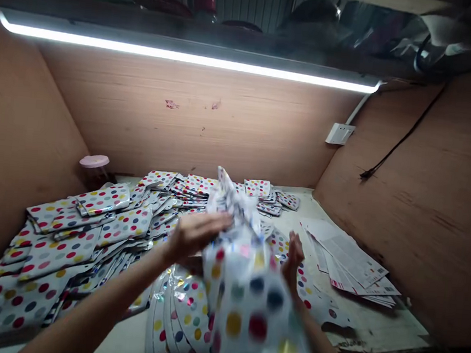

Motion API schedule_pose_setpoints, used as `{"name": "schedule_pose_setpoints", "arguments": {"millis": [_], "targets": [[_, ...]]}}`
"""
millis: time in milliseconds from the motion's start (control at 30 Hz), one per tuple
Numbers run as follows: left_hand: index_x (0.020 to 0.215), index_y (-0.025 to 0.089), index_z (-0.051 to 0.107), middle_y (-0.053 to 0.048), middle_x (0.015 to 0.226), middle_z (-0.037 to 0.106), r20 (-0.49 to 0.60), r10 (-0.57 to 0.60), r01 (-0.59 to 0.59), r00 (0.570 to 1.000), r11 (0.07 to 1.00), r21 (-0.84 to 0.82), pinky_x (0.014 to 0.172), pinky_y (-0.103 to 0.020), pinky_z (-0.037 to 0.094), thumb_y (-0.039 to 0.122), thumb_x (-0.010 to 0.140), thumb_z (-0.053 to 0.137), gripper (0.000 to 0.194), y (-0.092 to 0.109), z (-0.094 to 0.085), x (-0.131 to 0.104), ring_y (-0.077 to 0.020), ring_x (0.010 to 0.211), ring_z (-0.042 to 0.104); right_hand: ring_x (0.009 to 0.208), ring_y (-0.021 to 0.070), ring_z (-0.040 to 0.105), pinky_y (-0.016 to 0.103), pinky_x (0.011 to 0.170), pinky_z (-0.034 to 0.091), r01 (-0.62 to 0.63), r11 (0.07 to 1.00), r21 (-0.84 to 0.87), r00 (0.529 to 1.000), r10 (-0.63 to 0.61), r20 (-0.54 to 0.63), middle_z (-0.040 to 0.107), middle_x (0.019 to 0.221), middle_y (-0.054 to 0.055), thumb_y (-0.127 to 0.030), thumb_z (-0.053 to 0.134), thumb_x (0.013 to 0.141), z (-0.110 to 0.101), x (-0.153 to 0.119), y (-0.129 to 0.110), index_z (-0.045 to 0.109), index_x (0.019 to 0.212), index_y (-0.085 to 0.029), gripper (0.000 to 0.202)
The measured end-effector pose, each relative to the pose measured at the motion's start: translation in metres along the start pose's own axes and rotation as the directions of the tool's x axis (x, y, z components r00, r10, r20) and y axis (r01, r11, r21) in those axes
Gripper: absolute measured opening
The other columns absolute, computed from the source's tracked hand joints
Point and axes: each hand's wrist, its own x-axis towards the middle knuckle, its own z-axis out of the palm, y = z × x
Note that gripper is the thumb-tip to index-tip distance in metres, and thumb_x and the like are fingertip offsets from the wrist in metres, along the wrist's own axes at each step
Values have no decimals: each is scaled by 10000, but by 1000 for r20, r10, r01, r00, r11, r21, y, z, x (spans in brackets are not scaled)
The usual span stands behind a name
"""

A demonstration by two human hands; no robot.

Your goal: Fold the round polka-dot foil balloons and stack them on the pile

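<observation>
A white plastic sheet (254, 306) with coloured polka dots stands up in front of me, crumpled toward its top and blurred by motion. My left hand (200, 233) is closed on its left side, the fingers lying across the crumpled part and the thumb mostly hidden. To the right of the sheet, my right hand (293, 255) is raised with fingers stretched upward; its palm side faces the sheet and I see nothing held in it. Beneath lies a fanned stack of flat polka-dot sheets (181, 310), partly covered by the raised one.
Folded polka-dot packets (66, 243) are heaped on the left, with more folded packets (257, 188) along the back. Printed paper sheets (352, 260) lie on the right. A pink-lidded jar (94, 163) stands at back left. Wooden panels enclose the table under a light tube (188, 58).
</observation>
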Motion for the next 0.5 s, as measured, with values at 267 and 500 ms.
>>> {"name": "schedule_pose_setpoints", "arguments": {"millis": [267, 500], "targets": [[1126, 203, 615, -64, 1064, 707, 386, -44, 134, 921, 969, -208, 985, -355, 474, 157, 910, 518, 241, 121, 54, -133, -185, 1002, 652, 1179, 206, 551, 358, 992, 479, 571, 751, 332, 728, -650, 217, 663, 1175, 67, -107, 478, 913, -58, -83, -63, 622, 1083, -172, 232], [1062, 232, 629, -38, 974, 706, 524, -745, 907, 414, 385, -169, 780, -276, 504, 203, 862, 511, 234, 134, 66, -147, -178, 875, 657, 789, 201, 671, 297, 691, 529, -387, 789, 477, 837, 83, 541, 711, 840, 65, -270, 377, 918, -27, -82, -60, 637, 868, -191, 277]]}}
